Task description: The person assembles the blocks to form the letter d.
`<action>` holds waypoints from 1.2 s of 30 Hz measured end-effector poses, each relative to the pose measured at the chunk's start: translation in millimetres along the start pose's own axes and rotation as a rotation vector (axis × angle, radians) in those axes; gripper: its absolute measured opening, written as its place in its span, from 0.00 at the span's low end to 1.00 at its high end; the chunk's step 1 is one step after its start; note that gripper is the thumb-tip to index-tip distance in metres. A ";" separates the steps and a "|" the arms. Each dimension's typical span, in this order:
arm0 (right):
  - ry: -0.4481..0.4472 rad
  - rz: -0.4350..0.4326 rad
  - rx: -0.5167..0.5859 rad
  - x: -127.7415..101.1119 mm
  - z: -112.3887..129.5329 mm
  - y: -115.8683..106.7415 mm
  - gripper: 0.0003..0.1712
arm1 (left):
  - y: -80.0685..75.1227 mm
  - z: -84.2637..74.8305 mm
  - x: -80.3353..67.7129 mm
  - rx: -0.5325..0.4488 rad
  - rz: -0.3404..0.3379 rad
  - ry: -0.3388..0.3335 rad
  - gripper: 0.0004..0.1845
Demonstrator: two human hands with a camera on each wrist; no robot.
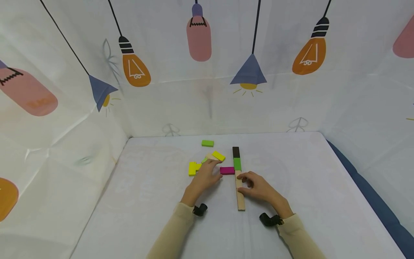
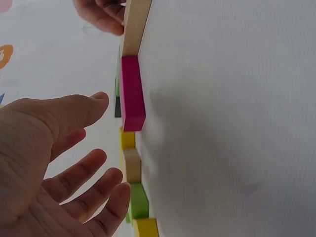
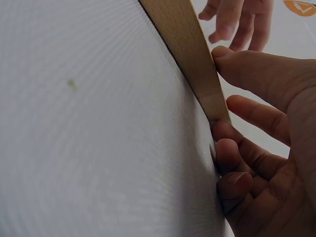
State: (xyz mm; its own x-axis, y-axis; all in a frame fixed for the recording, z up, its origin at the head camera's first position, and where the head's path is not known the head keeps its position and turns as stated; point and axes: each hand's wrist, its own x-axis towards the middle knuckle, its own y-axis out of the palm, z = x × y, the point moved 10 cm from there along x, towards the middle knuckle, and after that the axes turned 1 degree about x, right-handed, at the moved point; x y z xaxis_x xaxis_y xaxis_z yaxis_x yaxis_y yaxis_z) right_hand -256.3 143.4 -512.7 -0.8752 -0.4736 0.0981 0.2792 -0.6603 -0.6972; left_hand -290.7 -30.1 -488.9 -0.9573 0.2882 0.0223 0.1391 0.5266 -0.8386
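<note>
My right hand (image 1: 257, 185) touches the right side of the plain wooden blocks (image 1: 239, 199) with thumb and fingertips. In the right wrist view, its thumb (image 3: 252, 69) lies along the wood's edge. These blocks form the near part of a straight row; a green block (image 1: 237, 164) and a black block (image 1: 236, 152) continue it away from me. A magenta block (image 1: 227, 171) lies crosswise at the row's left side. My left hand (image 1: 204, 177) hovers left of the magenta block, fingers spread and holding nothing, as the left wrist view also shows.
Left of the row, beyond my left hand, are yellow blocks (image 1: 192, 168), another yellow block (image 1: 218, 155), a plain wooden block (image 1: 211, 157) and a partly hidden green one. A light green block (image 1: 207, 143) lies farther back. A patterned cloth wall (image 1: 207, 100) rises behind the white table (image 1: 323, 201).
</note>
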 end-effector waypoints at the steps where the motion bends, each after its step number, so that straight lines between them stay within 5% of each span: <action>1: 0.002 0.002 0.000 0.2 -0.1 0.2 0.26 | -3.6 1.8 -1.5 0.003 -0.009 0.003 0.28; 7: 0.006 0.000 0.008 0.1 0.3 0.9 0.26 | -24.6 17.5 -11.5 0.012 -0.096 0.016 0.29; 19: -0.013 -0.005 0.014 -0.9 0.9 0.3 0.26 | -51.2 61.1 -28.0 -0.016 -0.316 -0.101 0.29; 25: -0.019 -0.014 0.011 -1.2 2.9 -1.1 0.26 | -50.9 79.9 -32.6 -0.101 -0.336 -0.202 0.32; 36: -0.015 -0.008 0.011 -1.2 1.7 -0.8 0.26 | -49.2 93.4 -36.6 -0.169 -0.370 -0.264 0.31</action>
State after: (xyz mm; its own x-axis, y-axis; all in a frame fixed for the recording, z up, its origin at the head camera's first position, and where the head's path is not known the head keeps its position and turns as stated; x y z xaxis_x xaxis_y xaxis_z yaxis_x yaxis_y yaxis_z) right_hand -254.8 143.5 -511.0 -0.8717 -0.4766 0.1142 0.2763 -0.6704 -0.6887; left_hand -286.2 -141.3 -499.3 -0.9788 -0.1443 0.1451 -0.2047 0.6845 -0.6997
